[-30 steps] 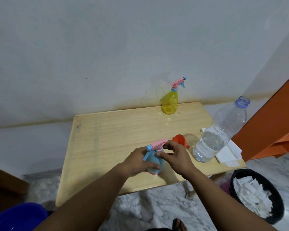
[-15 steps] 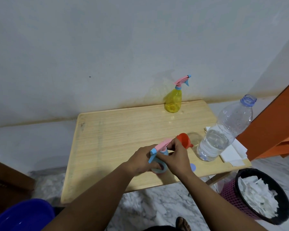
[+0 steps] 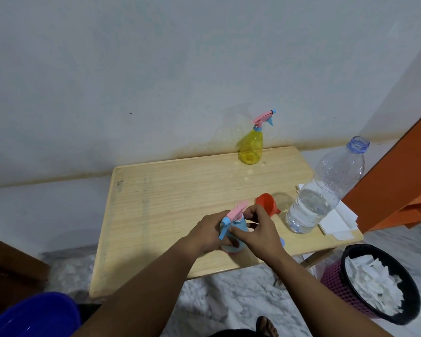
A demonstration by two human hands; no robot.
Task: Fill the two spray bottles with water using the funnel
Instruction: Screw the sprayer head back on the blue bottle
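Your left hand (image 3: 208,231) grips the blue spray bottle (image 3: 233,235) body at the table (image 3: 156,190) front edge; right hand (image 3: 258,229) fingers curl on its pink spray head (image 3: 310,211). Bottle axis approx. upright, nozzle pointing left. Funnel (image 3: 266,204) lies just beyond the right hand, nearer it, spout to the right.

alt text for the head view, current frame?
Both hands work a blue spray bottle near the front edge of a wooden table: left hand grips its body, right hand pinches its neck. An orange funnel and open, part-full water bottle sit right; a yellow spray bottle stands by the wall.
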